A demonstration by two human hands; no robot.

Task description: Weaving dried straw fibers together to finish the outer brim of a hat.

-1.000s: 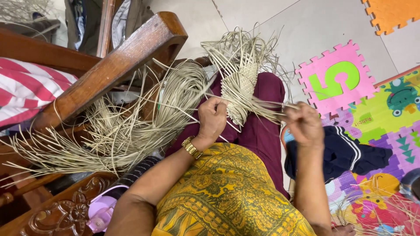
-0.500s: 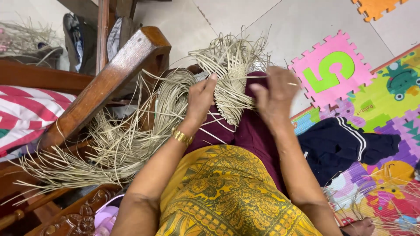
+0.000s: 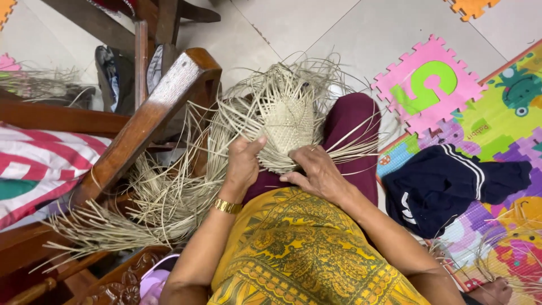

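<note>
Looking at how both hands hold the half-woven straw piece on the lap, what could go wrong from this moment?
1. Many loose strips stick out around the pale half-woven straw piece; they could snag or slip out of the weave while the left hand and right hand press its lower edge.
2. The long bundle of loose pale straw strips lies against the brown wooden chair arm and may tangle or bend there.
3. The piece rests only on the maroon-covered lap, so it might slide off.

Pale straw weaving (image 3: 285,121), yellow patterned dress (image 3: 293,248)
</note>
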